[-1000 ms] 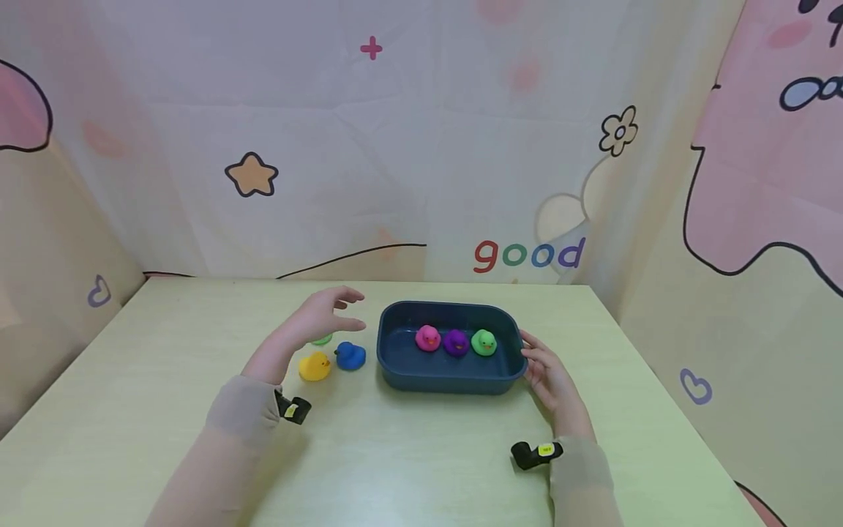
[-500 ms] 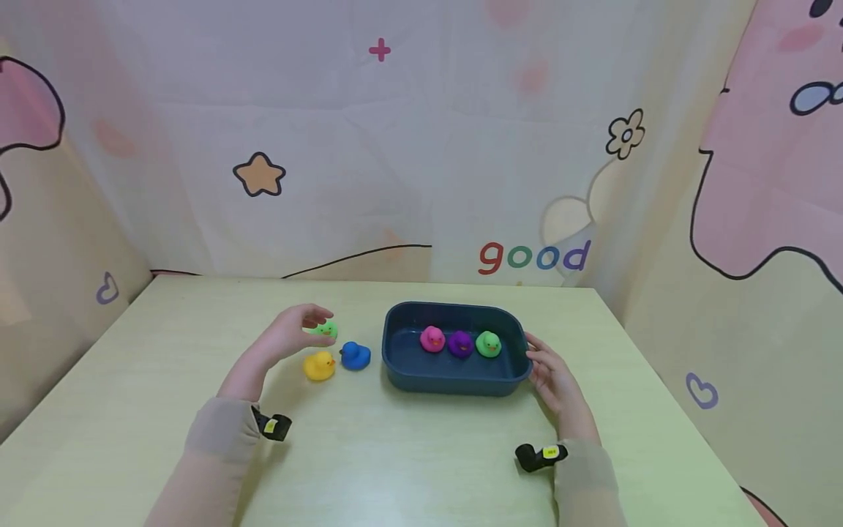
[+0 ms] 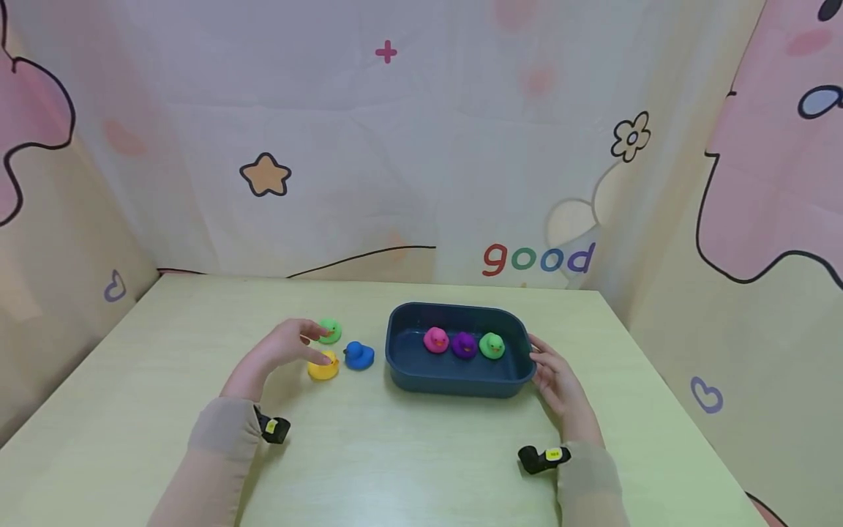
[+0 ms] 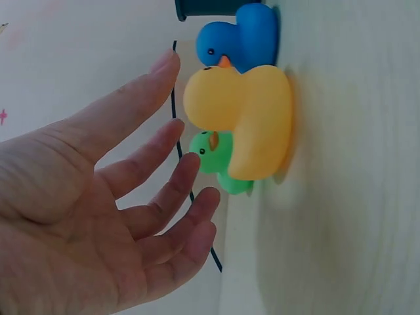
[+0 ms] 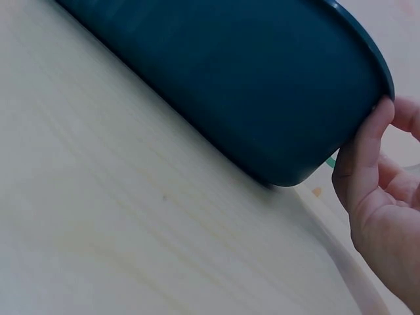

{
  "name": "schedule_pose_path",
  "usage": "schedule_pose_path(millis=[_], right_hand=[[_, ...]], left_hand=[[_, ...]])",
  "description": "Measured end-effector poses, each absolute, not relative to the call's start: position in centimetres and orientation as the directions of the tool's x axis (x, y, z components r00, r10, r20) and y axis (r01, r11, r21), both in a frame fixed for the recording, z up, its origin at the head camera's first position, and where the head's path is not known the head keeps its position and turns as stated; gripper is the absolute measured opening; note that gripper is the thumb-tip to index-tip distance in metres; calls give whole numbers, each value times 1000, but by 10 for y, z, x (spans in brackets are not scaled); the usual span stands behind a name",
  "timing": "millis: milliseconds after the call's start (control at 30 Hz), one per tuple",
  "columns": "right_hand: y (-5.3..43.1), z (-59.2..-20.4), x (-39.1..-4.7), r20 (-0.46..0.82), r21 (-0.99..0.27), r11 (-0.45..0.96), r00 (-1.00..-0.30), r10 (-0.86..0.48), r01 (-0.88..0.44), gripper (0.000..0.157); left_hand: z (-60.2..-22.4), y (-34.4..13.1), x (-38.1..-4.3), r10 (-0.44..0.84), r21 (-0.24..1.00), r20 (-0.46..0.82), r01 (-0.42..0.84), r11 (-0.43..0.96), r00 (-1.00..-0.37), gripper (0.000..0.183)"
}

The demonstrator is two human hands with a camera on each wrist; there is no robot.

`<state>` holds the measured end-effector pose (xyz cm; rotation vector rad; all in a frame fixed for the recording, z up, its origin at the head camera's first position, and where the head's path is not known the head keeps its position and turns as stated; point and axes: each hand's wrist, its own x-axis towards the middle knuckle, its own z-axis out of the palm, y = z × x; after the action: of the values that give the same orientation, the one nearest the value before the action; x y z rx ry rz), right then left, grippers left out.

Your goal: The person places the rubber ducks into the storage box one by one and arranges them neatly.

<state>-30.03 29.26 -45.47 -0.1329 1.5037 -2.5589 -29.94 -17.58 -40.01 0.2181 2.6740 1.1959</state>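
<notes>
My left hand [image 3: 290,342] hovers at the yellow rubber duck [image 3: 323,367], thumb and fingers spread with nothing between them. In the left wrist view the fingertips [image 4: 169,62] are just short of the yellow duck [image 4: 256,118]. Beside it on the table sit a blue rubber duck [image 3: 358,356] and a green rubber duck [image 3: 331,331], partly behind the left fingers. My right hand [image 3: 558,380] rests its fingers against the right end of a dark blue tub [image 3: 454,384]; in the right wrist view they touch the tub [image 5: 262,85] just below its rim.
Inside the tub, a pink duck [image 3: 436,339], a purple duck [image 3: 465,345] and a light green duck [image 3: 492,346] stand in a row. Behind the pale wooden table [image 3: 395,461] hangs a printed cloth [image 3: 342,161], with more cloth along both sides.
My left hand has drawn back left from beside the tub and come down to the yellow duck, uncovering most of the green duck. The right hand has stayed at the tub's end.
</notes>
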Motion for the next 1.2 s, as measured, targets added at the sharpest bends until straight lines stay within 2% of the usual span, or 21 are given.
schedule_pose_path(millis=[167, 567, 867, 1200], right_hand=[[293, -454, -299, -11, -879, -467, -982, -186, 98, 37], [292, -453, -300, -39, -865, -484, -980, -195, 130, 36], [292, -450, -299, -48, -869, -476, -981, -190, 134, 34], [292, -451, -300, -58, -865, -482, -982, -181, 140, 35]], left_hand=[[-407, -175, -301, 208, 730, -183, 9, 684, -961, 55], [-420, -169, -304, 160, 696, -227, -45, 717, -961, 45], [-419, -169, -302, 159, 708, -220, -46, 705, -962, 44], [-411, -190, -300, 146, 737, -193, -45, 674, -970, 45]])
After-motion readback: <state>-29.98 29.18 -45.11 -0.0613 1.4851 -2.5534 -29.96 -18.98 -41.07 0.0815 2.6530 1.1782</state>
